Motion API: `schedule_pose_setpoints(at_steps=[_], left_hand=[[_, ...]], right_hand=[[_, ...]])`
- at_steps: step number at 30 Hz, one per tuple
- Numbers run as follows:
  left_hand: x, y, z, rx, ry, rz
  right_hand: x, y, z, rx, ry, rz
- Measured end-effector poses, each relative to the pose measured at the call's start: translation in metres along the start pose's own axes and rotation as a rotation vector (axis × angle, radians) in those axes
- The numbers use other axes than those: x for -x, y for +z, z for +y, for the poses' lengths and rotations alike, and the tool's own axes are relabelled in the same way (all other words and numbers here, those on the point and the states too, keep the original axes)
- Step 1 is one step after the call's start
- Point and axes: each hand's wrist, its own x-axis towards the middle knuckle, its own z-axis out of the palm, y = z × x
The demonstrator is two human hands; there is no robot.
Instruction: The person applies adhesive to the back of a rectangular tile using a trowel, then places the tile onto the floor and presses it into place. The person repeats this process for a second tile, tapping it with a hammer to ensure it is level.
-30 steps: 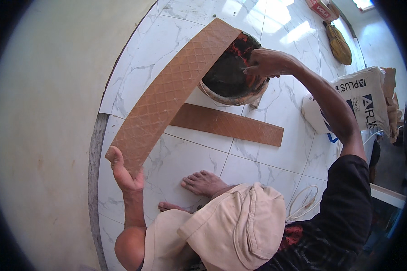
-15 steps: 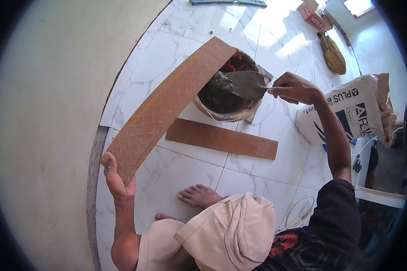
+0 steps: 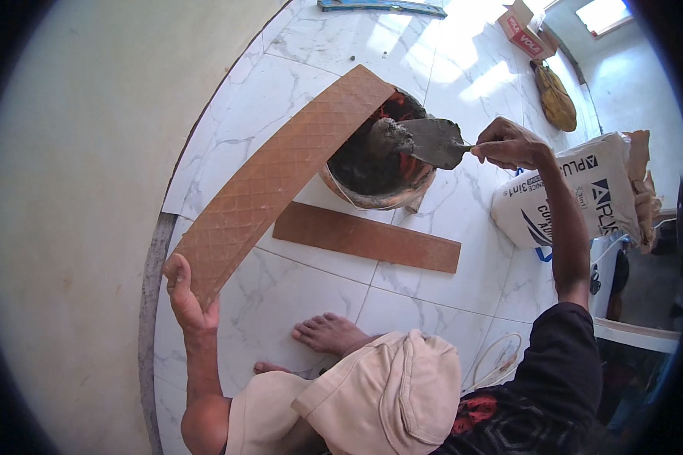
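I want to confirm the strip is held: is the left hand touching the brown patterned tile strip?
Touching. The head view shows the left hand on the near end of the brown patterned tile strip, thumb over its corner.

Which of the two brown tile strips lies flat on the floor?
The smaller-looking strip, just below the bucket in the picture. The other one, the grid-patterned strip, is gripped at its near end by the left hand.

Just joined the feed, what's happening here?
The left hand holds a brown tile strip by its near end, grid-patterned face up; its far end overlaps the bucket in view. The right hand holds a trowel bearing grey mortar, partly over the bucket. A second brown strip lies on the tiled floor.
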Motion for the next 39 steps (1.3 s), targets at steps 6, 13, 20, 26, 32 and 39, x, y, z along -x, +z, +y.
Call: schedule_pose_setpoints(at_steps=[6,13,20,26,32,39], left_hand=[[0.004,0.001,0.002,-0.087,0.01,-0.029],[-0.002,-0.006,0.0,-0.064,0.009,-0.024],[-0.004,-0.008,0.001,-0.056,-0.006,-0.045],[-0.006,-0.009,0.002,-0.088,-0.014,-0.031],[-0.01,-0.011,0.0,-0.096,-0.017,0.003],[-0.009,-0.009,0.002,-0.093,-0.008,-0.028]], right_hand=[[0.006,0.01,0.021,-0.029,0.029,0.057],[0.009,0.026,0.031,-0.164,0.02,0.094],[0.014,0.053,0.041,-0.301,0.031,0.097],[0.013,0.06,0.045,-0.296,0.006,0.102],[0.014,0.058,0.036,-0.3,0.024,0.102],[0.013,0.072,0.041,-0.32,0.011,0.169]])
